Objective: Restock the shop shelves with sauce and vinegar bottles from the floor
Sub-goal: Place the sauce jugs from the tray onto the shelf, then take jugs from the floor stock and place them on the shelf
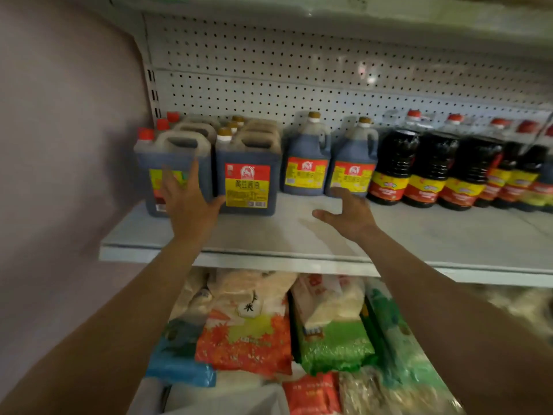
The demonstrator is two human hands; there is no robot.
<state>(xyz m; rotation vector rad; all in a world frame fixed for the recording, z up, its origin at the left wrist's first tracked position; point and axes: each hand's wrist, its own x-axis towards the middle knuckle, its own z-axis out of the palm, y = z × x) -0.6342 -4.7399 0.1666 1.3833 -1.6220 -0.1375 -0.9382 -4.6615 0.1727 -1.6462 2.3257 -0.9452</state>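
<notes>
Pegboard backing (299, 70) runs behind a white shop shelf (299, 235), with a plain wall at left. Stock sits pushed to the far side, labels facing out — likely for display — leaving a bare strip along the near edge.

Far left: square red-capped jugs (176, 163) in a row going back, then square brown-capped jugs (248, 175) beside them, touching. Right of those, two round handled jugs (305, 163) stand slightly further back, with a gap between the pair. Further right, a line of dark sauce bottles (431, 169) with red caps, packed close together.

Left hand (188, 205) — fingers straight and spread, palm flat on the front red-capped jug's label, thumb reaching toward the brown-capped jug. Looks like pushing or squaring it into line, not gripping. Right hand (350, 214) hovers over the bare shelf just in front of the right round jug, fingers loosely extended and slightly apart, holding nothing; contact with the jug cannot be told.

Below, on a lower level, bags of rice and grain (248, 339) lie stacked. No floor bottles in view, so this reads as tidying placed stock.
</notes>
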